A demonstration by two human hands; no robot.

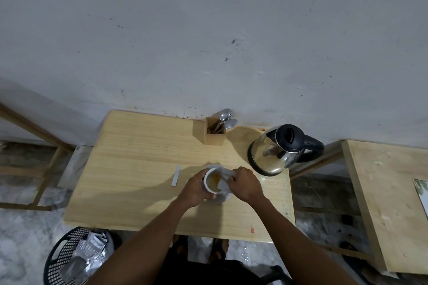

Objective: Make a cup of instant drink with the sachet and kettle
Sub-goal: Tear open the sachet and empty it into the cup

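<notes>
A white cup [212, 180] stands on a white saucer [223, 198] near the middle of the wooden table [139, 157]. Orange-brown powder or liquid shows inside the cup. My left hand [195, 188] wraps around the cup's left side. My right hand [246, 184] pinches a silvery white sachet [224, 179] tilted over the cup's rim, its lower end inside the cup. A torn white strip [176, 175] lies flat on the table left of the cup. The steel kettle [278, 149] with a black lid and handle stands on its base at the right, lid shut.
A wooden holder [214, 133] with spoons and a fork stands at the back by the wall. A black basket [69, 259] with empty foil sachets sits on the floor at the lower left. A second wooden table [382, 192] stands to the right.
</notes>
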